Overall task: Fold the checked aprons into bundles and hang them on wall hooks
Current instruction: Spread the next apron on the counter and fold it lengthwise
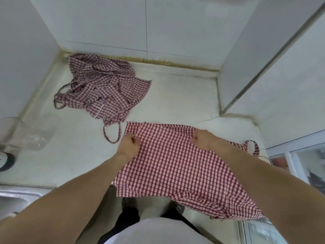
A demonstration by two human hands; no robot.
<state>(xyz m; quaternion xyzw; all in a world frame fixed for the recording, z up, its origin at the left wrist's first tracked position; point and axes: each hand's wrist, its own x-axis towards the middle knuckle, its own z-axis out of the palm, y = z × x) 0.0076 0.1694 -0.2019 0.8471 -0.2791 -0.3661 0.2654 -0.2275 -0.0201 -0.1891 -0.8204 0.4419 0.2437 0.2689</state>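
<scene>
Red-checked aprons, two: spread apron (172,162) under both hands, crumpled apron (103,87) apart.

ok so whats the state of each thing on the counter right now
spread apron: laid flat, near edge hanging off the counter
left hand: fingers pinching its left side
right hand: fingers pinching its far right part
apron heap: crumpled, unfolded, straps loose
clear jar: on its side

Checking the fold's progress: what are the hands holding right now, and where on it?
Both hands grip the spread checked apron near its far edge: the left hand by the far-left corner, the right hand toward the far-right.
</scene>
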